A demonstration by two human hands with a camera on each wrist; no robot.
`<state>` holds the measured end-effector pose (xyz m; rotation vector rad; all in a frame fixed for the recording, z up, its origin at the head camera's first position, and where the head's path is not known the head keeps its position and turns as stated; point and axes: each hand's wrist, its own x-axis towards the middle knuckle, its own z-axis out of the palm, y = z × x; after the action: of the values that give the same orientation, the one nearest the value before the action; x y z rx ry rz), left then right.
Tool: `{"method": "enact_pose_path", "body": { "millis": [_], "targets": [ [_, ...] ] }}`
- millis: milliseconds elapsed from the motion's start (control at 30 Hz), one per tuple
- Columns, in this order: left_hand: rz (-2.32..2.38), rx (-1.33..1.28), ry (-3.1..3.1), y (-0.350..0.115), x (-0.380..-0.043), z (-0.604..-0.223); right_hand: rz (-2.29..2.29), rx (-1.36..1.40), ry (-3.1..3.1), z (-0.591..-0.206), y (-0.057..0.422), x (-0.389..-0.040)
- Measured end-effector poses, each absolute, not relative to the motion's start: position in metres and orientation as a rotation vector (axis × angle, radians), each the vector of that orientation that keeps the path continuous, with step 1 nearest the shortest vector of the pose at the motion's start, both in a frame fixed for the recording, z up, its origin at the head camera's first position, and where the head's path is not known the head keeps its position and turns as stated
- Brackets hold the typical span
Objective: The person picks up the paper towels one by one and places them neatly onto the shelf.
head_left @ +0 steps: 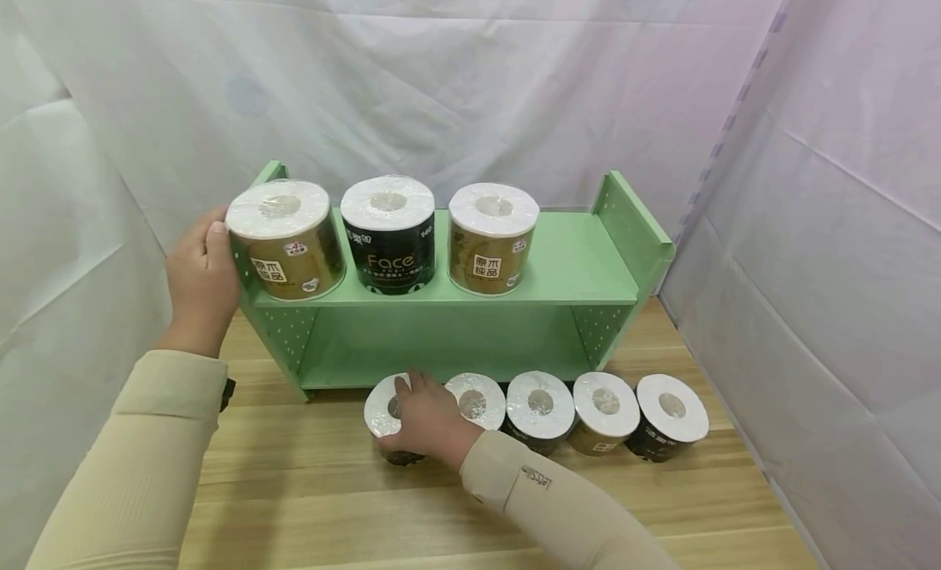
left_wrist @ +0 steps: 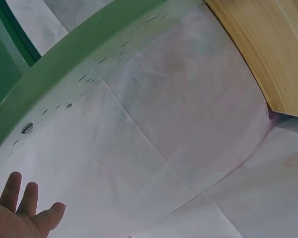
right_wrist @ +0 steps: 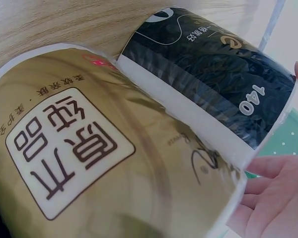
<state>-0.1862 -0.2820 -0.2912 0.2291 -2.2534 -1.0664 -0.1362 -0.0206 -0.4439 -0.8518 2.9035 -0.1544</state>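
Observation:
In the head view my left hand is at the left end of the green shelf, its thumb beside a gold-wrapped toilet roll; whether it touches the roll cannot be told. Its fingers look spread in the left wrist view. On the top board, a black toilet roll and another gold one follow to the right. My right hand grips the top of the leftmost front-row black toilet roll, thumb and fingers apart across it. Beside that roll stands a gold toilet roll.
Further right in the front row stand a black roll, a gold roll and another black roll. All are on the wooden table, before the shelf's lower level. White cloth hangs behind and at both sides.

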Motion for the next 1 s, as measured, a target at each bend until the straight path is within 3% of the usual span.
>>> {"method": "enact_pose_path", "body": {
  "millis": [1000],
  "targets": [
    [-1.059,0.212,-2.259,-0.2789,-0.1839,-0.2905,-0.059,-0.919,2.952,-0.4465,-0.0282,-0.1359]
  ]
}}
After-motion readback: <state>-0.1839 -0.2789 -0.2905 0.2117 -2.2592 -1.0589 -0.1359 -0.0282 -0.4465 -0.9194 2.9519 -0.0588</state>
